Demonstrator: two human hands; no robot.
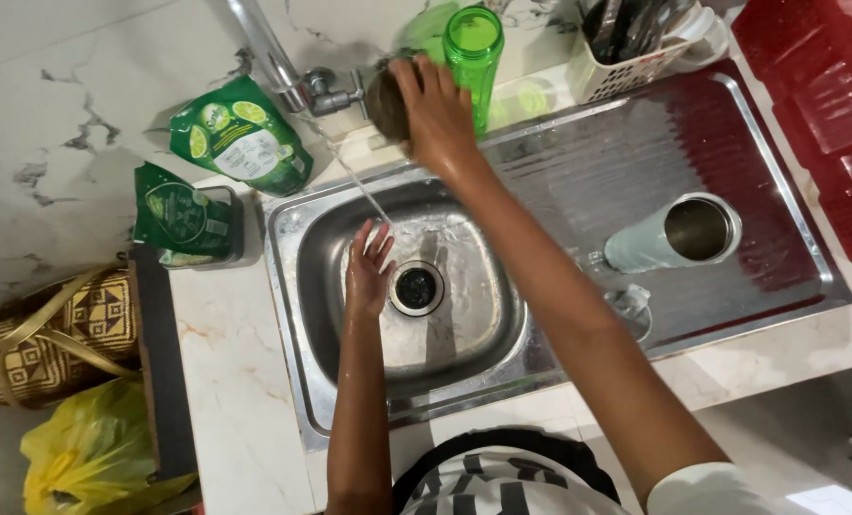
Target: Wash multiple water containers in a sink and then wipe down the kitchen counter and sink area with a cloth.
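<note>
I am in the rinsing step, I think. Closest to me, my left hand (367, 272) is stretched out low over the steel sink (297, 315), fingers spread wide and holding nothing, right under the thin water stream (354, 176). The drain (416, 287) sits just beside it. Farther off, my right arm reaches long across the sink, and my right hand (432, 114) wraps around a dark round thing (384, 107), maybe a cup, by the tap (297, 86). Next I need a gentle turn there. A green bottle (473, 57) stands just behind.
</note>
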